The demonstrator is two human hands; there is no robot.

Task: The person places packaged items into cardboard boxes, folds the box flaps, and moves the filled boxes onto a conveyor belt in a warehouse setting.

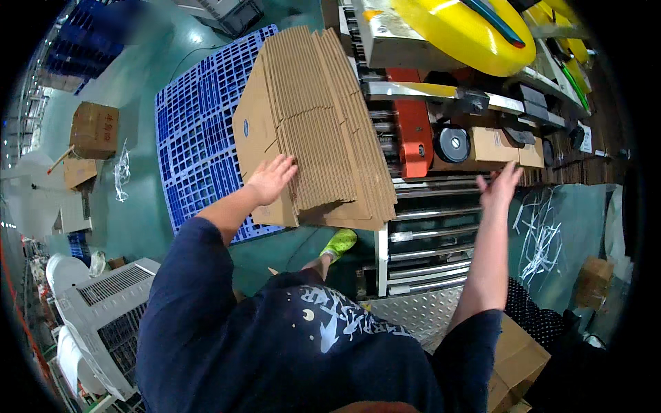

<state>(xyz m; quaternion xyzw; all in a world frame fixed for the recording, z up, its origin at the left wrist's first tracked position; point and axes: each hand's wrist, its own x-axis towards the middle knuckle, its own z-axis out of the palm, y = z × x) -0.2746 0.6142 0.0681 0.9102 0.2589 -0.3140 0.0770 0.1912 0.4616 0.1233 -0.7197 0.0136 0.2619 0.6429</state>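
A leaning stack of flattened cardboard cartons [310, 131] stands in front of me, partly over a blue plastic pallet [196, 138]. My left hand [273, 180] is at the near left side of the stack, fingers stretched out and holding nothing; it looks to be resting on the outer carton. Farther right, my right hand [500, 184] reaches over the metal rollers [434, 234], its fingers apart. Its fingertips come close to a brown carton [494, 146] sitting in the carton-sealing machine [412, 131]; whether they touch it I cannot tell.
A yellow guard [475, 31] overhangs the machine at the upper right. White strapping [540, 241] lies loose on the floor at right, more strapping [122, 172] at left. A patterned metal plate [420, 310] is near my right side. A brown box [95, 131] and grey plastic chair [110, 296] stand left.
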